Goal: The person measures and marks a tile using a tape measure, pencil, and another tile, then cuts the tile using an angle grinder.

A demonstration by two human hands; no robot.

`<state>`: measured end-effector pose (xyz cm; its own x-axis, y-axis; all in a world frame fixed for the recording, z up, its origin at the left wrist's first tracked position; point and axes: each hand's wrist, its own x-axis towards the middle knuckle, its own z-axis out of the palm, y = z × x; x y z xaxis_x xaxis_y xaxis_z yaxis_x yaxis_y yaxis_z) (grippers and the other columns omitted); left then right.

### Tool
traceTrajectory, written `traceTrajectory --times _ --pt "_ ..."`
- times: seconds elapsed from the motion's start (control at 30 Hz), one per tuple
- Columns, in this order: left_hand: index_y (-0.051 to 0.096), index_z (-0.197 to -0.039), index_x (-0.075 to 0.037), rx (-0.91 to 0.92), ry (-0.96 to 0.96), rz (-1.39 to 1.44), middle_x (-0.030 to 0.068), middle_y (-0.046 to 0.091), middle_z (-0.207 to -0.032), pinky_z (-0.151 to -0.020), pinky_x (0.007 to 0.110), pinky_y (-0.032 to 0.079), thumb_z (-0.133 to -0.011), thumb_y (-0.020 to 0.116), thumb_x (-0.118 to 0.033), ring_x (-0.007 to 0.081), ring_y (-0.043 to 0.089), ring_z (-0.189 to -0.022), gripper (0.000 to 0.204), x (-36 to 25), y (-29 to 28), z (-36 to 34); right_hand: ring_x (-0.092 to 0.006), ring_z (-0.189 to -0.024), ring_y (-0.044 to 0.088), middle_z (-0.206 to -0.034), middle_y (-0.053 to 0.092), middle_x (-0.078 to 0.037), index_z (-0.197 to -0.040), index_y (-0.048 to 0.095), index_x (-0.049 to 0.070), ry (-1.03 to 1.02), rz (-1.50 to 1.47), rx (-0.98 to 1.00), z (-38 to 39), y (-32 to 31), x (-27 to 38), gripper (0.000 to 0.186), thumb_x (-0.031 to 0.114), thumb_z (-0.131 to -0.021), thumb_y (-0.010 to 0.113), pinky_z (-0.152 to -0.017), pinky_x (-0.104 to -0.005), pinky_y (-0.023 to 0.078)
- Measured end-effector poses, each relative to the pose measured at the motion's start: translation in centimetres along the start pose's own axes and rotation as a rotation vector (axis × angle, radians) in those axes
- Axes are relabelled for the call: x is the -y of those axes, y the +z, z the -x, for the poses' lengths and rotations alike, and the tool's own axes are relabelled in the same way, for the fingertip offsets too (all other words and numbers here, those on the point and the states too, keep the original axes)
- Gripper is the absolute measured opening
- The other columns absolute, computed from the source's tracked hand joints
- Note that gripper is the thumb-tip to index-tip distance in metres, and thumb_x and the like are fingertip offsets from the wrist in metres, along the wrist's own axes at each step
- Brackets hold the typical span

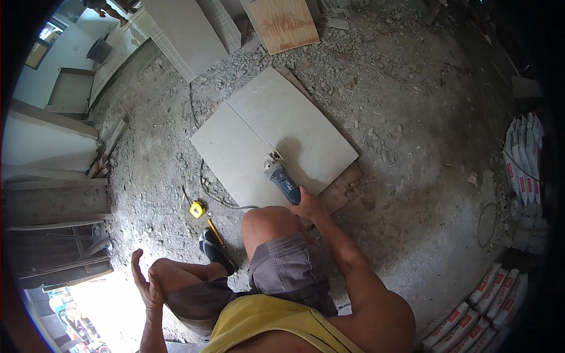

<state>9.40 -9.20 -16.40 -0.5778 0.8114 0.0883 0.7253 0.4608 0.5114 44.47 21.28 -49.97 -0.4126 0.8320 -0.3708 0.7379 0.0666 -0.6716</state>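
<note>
My right hand [307,205] is wrapped round the rear body of a dark blue angle grinder [285,183]. The grinder's disc [277,154] stands on edge at a thin straight line that runs across a large pale tile [297,120] from its far left edge. I cannot tell whether the disc is spinning. My left hand [146,281] is off to the left beside my bent knee, holding nothing, its fingers stretched and apart. A dark power cord [207,187] curves along the tile's left side.
A yellow tape measure [197,209] and a yellow pencil-like stick [216,233] lie near my shoe [215,252]. Boards [284,25] lean at the back among rubble. Bags [522,156] are stacked on the right. Another person's legs [109,10] show at the far left.
</note>
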Motion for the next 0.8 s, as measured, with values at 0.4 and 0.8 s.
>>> traceTrajectory --times 0.4,0.8 --pt "0.046 -0.139 0.005 0.835 -0.090 0.139 0.0273 0.056 -0.136 -0.104 0.044 0.044 -0.087 0.068 -0.059 0.0392 0.054 -0.127 0.085 -6.2 17.6 -14.9 -0.0446 -0.097 0.067 -0.106 0.068 -0.024 -0.129 0.048 0.005 0.035 0.019 0.052 1.4 -2.0 1.2 0.074 0.041 -0.070 0.072 -0.087 -0.0517 0.051" --pt "0.029 -0.144 0.000 0.890 -0.796 0.833 0.0229 0.048 -0.140 -0.104 0.063 0.040 -0.076 0.084 -0.052 0.0409 0.047 -0.131 0.101 -10.5 42.1 -11.9 -0.0439 -0.097 0.066 -0.105 0.068 -0.023 -0.125 0.049 0.003 0.031 0.024 0.028 2.8 -1.9 0.3 0.069 0.038 -0.071 0.074 -0.084 -0.0518 0.052"
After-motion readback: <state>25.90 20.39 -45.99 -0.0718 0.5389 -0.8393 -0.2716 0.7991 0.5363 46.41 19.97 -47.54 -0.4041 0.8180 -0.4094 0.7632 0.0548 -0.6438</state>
